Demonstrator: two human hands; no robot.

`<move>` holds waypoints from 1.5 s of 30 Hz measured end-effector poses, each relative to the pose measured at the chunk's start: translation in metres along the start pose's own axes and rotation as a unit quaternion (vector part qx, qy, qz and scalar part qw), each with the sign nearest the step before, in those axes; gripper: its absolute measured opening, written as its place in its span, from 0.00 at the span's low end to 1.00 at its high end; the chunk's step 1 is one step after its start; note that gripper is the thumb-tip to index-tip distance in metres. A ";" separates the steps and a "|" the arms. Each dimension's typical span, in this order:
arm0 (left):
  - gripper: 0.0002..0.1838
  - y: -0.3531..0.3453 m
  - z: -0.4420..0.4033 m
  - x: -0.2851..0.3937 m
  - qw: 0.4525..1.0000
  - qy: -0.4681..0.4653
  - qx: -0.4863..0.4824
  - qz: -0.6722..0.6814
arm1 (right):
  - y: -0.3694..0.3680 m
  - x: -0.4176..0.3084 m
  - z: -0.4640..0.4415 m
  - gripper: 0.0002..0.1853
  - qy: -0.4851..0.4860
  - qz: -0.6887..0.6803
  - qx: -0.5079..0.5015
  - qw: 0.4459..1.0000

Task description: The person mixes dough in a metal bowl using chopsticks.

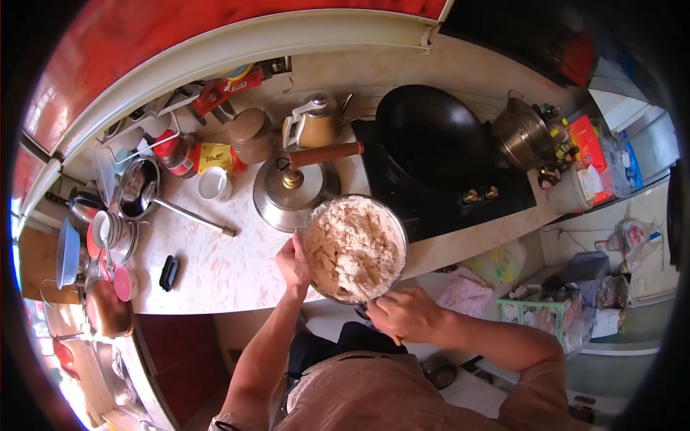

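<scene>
A round metal bowl (401, 228) full of pale, shaggy, lumpy dough (352, 241) is at the counter's front edge. My left hand (293, 264) grips the bowl's left rim. In my right hand (404, 314), closed at the near right side of the bowl, is a thin wooden utensil (366, 293). Its far end is in the dough and its handle sticks out below my fist. Just behind the bowl stands a metal kettle (277, 190) with a wooden handle.
A black wok (431, 136) rests on the black stove (445, 215), with a metal pot (523, 133) to its right. On the marble counter (201, 269) are a white cup (214, 185), a ladle (190, 217), a black object (169, 273) and stacked bowls (115, 233).
</scene>
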State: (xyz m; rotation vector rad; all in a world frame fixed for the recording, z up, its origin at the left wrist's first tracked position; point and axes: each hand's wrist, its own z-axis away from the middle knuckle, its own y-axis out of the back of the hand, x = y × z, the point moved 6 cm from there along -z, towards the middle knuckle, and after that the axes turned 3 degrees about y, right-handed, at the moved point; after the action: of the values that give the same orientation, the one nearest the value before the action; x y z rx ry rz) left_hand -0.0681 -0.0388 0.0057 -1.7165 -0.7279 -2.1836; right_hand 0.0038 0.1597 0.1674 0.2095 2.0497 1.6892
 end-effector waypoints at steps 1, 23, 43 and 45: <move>0.24 0.000 0.000 0.001 1.000 -0.007 -0.003 0.001 | 0.002 0.000 0.001 0.05 0.004 0.008 0.003 1.000; 0.23 0.001 -0.002 0.001 1.000 0.004 0.012 -0.006 | 0.018 0.021 -0.021 0.04 -0.145 -0.112 0.264 0.947; 0.24 0.002 -0.001 -0.004 1.000 0.000 0.019 -0.017 | -0.031 0.045 -0.055 0.09 -0.170 -0.153 0.228 0.947; 0.24 0.003 -0.005 -0.003 0.999 -0.017 0.024 -0.012 | 0.008 0.032 -0.057 0.10 -0.169 -0.151 0.200 0.953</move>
State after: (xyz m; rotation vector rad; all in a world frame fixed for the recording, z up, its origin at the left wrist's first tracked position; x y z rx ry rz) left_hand -0.0699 -0.0439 0.0021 -1.7334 -0.8079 -2.1394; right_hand -0.0517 0.1239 0.1740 0.2769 2.0160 0.9701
